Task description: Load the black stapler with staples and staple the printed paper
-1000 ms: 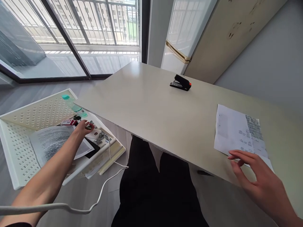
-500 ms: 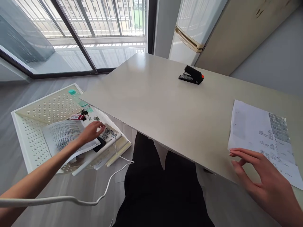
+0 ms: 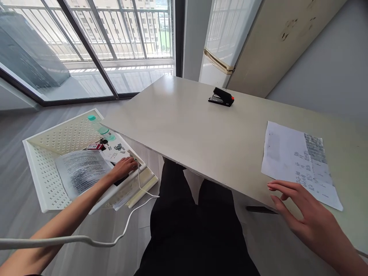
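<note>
My left hand (image 3: 125, 168) reaches down into the white basket (image 3: 32, 172), its fingers curled in at the right side among papers and small metal pieces (image 3: 119, 147) that look like staple strips. Whatever lies under the fingertips is hidden. My right hand (image 3: 304, 209) hovers at the table's near edge with thumb and fingers apart and nothing between them. Just beyond it lies a sheet of paper (image 3: 283, 153) with handwriting and a dark printed patch. A black stapler (image 3: 221, 97) with a red end sits farther back on the table (image 3: 172, 126).
A plastic bottle with a green cap (image 3: 99, 125), a red-and-white box (image 3: 96, 146), black keys (image 3: 103, 141) and a printed sheet (image 3: 83, 170) lie in the basket. A white cable (image 3: 126, 226) runs across in front. A fridge (image 3: 217, 50) stands behind the table.
My left hand has gone deeper into the basket and slightly right, and its fingers have curled down. My right hand keeps its pose. The view has shifted a little.
</note>
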The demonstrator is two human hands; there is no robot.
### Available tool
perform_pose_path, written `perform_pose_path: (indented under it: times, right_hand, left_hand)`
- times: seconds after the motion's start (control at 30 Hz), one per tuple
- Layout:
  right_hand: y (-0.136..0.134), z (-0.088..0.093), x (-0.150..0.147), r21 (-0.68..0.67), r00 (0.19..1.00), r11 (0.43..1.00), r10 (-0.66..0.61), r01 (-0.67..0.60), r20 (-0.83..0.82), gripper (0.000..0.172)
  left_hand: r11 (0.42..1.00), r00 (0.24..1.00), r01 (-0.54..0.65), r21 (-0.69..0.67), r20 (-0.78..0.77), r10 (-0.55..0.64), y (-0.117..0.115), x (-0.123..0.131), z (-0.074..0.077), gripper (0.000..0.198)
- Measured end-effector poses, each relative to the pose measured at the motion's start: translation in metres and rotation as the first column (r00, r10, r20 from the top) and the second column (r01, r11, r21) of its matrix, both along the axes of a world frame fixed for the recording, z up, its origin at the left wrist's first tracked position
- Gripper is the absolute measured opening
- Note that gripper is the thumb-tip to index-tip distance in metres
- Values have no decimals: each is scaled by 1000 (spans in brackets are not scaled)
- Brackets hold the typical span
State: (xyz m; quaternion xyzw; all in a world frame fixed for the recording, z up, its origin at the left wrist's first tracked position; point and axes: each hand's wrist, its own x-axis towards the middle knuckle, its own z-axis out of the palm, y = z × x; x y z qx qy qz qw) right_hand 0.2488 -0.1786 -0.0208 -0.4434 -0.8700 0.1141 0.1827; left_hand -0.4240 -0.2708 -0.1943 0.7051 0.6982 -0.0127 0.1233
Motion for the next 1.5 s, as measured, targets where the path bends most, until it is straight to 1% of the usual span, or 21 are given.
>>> perform_pose_path:
  times: [0.07,0.17,0.27,0.37,0.43,0.5,0.53,0.6,0.63,0.7,0.8,0.87,0.9,0.97,1.03,1.1,1.17,1.23,1.27,1.37,1.5]
  right_hand:
    - [1,-4,4,-2,1000,1000,4,-4,1,33]
    - [3,-6,5,9,1000,1000,1,-1,0,33]
    - [2,-6,1,12,1000,1000,11,-11,-6,32]
    - [0,-6,-3,-14,1000,1000,-7,6,-20,32]
    - [0,-7,-5,-29,1000,999,-15,14,-27,32]
    - [1,-9,-7,-30,999,1000,-4,3,-36,31]
    - [2,-10,-8,-27,999,1000,11,-12,-43,31]
    - [3,-11,-11,-25,998,999,28,-30,-59,30]
    - [4,-11,-14,-28,997,999,24,-26,-68,30]
    - [5,-10,-19,-34,996,999,13,-16,-84,29]
    - [5,-8,-27,-31,994,998,43,-46,-104,27]
    - [4,-8,-29,-40,992,998,37,-42,-117,27]
    - [3,-9,-30,-52,992,998,16,-23,-125,27]
    - [1,-9,-30,-87,989,996,-38,26,-142,27]
    - [-2,-7,-30,-122,985,990,-86,68,-152,28]
    - [-5,-2,-31,-146,977,982,-140,117,-160,27]
    - [-6,4,-34,-159,960,970,-212,183,-184,27]
    - [-5,10,-35,-181,929,949,-296,258,-224,27]
    - [-4,13,-35,-195,911,936,-335,293,-240,27]
    - [3,14,-30,-235,865,896,-431,377,-255,26]
    - [13,5,-15,-272,821,850,-515,451,-249,25]
  left_hand:
    - [1000,999,-27,15,32,27,-3,0,4,17]
    - [992,989,-118,52,97,112,-9,0,15,24]
    - [966,956,-245,87,186,225,-15,4,37,40]
    - [929,910,-349,124,282,304,-24,19,76,52]
    - [906,889,-385,173,332,315,-29,39,110,55]
    - [871,855,-428,239,420,305,-30,67,147,52]
    - [875,858,-410,257,433,275,-27,83,163,48]
    - [922,924,-276,272,339,177,-14,116,191,48]
    - [943,957,-198,269,261,126,-3,132,200,48]
    - [963,996,-55,264,84,34,26,161,208,48]
    - [976,996,71,207,-57,-61,72,192,204,52]
    - [970,989,126,205,-99,-108,92,202,198,55]
    - [966,987,141,215,-107,-120,97,202,196,56]
    - [961,990,117,249,-102,-94,93,195,192,57]
    - [955,996,18,297,-84,7,75,176,186,57]
    - [924,984,-122,363,-77,160,47,146,174,57]
    - [882,953,-266,390,-33,302,16,109,154,56]
    - [873,912,-388,295,-13,409,-14,73,128,54]
    - [884,898,-422,201,-42,438,-26,57,114,53]
    - [888,884,-457,60,-77,460,-53,23,74,44]
    - [896,895,-443,-44,-78,439,-67,7,35,31]
